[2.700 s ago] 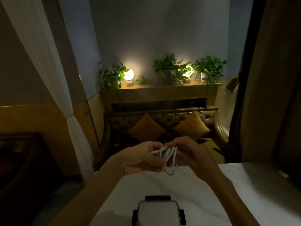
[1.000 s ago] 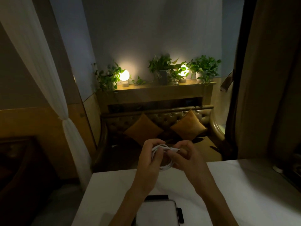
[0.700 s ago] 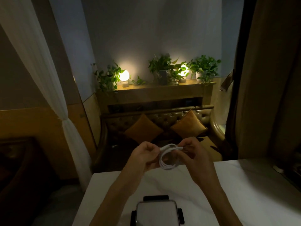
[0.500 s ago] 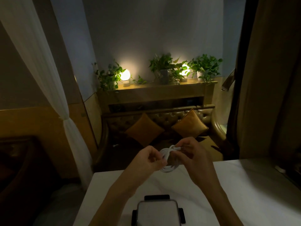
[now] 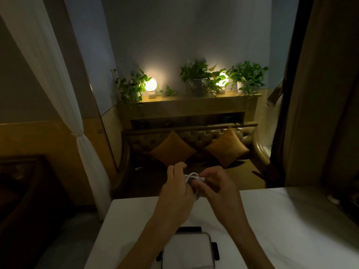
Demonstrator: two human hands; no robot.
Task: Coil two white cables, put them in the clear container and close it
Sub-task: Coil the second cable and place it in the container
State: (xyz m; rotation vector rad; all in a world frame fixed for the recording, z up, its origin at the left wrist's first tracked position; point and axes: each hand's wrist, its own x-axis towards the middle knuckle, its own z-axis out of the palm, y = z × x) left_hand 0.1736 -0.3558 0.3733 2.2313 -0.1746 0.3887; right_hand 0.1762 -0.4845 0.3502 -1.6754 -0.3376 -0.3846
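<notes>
Nearest the camera, at the bottom edge of the view, the clear container sits on the white counter with its lid on and dark latches showing at its far end and sides. Only part of it is in frame, and nothing can be made out inside it.

Just beyond it, both forearms reach forward and the hands meet over the counter's far edge. The left hand has its grip curled closed around a small bundle of white cable, its back turned to the camera so most of the loops are hidden. The right hand pinches the cable's free end, thumb and fingertips shut on what looks like a plug pointing right. The coil lies between the two grips, its loops seemingly standing upright. A second cable is not visible.

My judgement is that this is the finishing of one coil, with the tail being tucked or wrapped. The container lies straight back toward the person from the coil, roughly centred under both wrists, so neither hand is clearly nearer; the lid must come off first, which needs one hand free.

Farther off, a tufted sofa holds two orange cushions, and a shelf above it carries potted plants and two glowing lamps.
</notes>
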